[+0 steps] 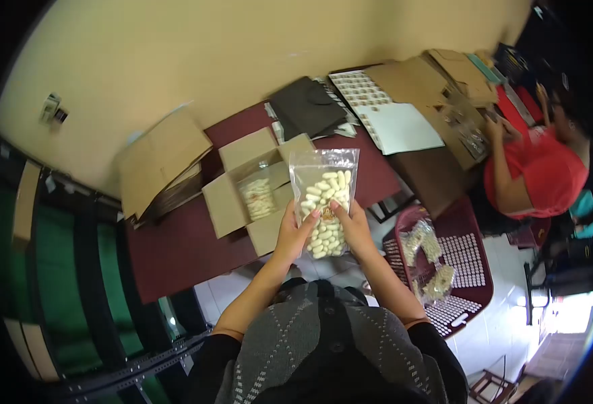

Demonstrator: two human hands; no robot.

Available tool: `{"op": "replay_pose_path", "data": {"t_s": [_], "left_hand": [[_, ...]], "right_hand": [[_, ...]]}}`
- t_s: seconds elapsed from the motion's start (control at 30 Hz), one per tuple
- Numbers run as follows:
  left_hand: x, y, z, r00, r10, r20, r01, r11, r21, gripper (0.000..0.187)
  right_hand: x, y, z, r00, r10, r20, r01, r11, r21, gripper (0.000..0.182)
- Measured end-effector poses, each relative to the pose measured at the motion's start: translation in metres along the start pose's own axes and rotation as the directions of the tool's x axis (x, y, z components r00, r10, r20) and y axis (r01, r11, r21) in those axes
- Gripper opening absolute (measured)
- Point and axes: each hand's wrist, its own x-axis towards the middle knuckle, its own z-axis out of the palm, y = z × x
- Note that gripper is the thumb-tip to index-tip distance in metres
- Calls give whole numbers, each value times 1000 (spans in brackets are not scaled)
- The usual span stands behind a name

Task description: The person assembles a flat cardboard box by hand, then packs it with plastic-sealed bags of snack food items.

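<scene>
both hands are holding a clear bag of pale snacks [325, 200] upright over the table edge; left hand [295, 232] and right hand [352, 225] fingers are clamping its lower sides, long axis pointing away, open carton [232, 202] just left.

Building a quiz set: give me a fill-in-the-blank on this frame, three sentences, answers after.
1. Both hands, left hand and right hand, hold up a clear bag of ____ pieces.
2. Behind the bag, an open ____ box sits on the dark red table.
3. The person on the right wears a ____ shirt.

Answers: white; cardboard; red
</scene>
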Motion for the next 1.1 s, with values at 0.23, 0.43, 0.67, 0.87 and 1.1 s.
{"op": "replay_pose_path", "data": {"t_s": [0.23,0.43,0.67,0.87,1.1], "left_hand": [[-4,26,-83,990,71,-123,-79,995,-61,43],[-11,29,-109,941,224,-253,-192,970,147,46],[-5,36,-132,877,318,-360,-234,937,258,44],[13,31,-144,843,307,-442,-147,922,359,44],[52,35,-144,903,223,-368,-182,973,142,46]], "right_hand": [[20,0,97,969,-42,242,31,998,50,48],[27,9,135,943,7,332,-7,1000,-1,48],[54,15,157,833,14,553,25,998,-63,45],[84,25,164,789,63,612,2,994,-105,40],[117,2,163,767,77,637,44,984,-172,61]]}}
